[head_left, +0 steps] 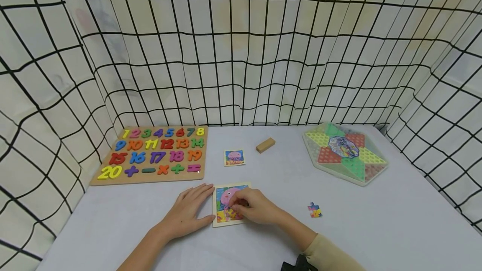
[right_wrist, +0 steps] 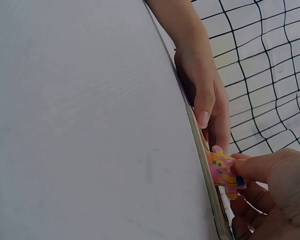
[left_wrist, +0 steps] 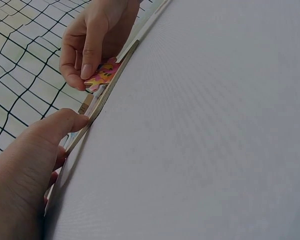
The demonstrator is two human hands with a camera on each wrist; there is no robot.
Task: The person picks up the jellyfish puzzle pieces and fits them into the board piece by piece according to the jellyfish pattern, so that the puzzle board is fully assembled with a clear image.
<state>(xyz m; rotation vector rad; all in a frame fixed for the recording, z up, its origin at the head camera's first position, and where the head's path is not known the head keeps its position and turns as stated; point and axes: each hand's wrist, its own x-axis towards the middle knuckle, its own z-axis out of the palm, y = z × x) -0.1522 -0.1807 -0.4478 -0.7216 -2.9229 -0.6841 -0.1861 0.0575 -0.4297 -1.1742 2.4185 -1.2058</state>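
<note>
A small square jigsaw puzzle in a pale wooden frame (head_left: 232, 223) lies on the white table, showing a pink cartoon figure. My left hand (head_left: 190, 210) rests along its left edge with fingers spread, the thumb at the lower left corner. Over the puzzle's right half, my right hand (head_left: 254, 206) pinches a puzzle piece (right_wrist: 222, 170) between thumb and fingers. That piece is pink and yellow with green dots, tilted up from the frame in the right wrist view. One loose puzzle piece (head_left: 314, 210) lies on the table to the right.
Behind the puzzle are a small picture card (head_left: 234, 158) and a wooden block (head_left: 265, 145). A wooden number board (head_left: 150, 177) lies at the back left, a hexagonal Chinese checkers board (head_left: 342, 149) at the back right. Black netting (head_left: 233, 62) hangs around the table.
</note>
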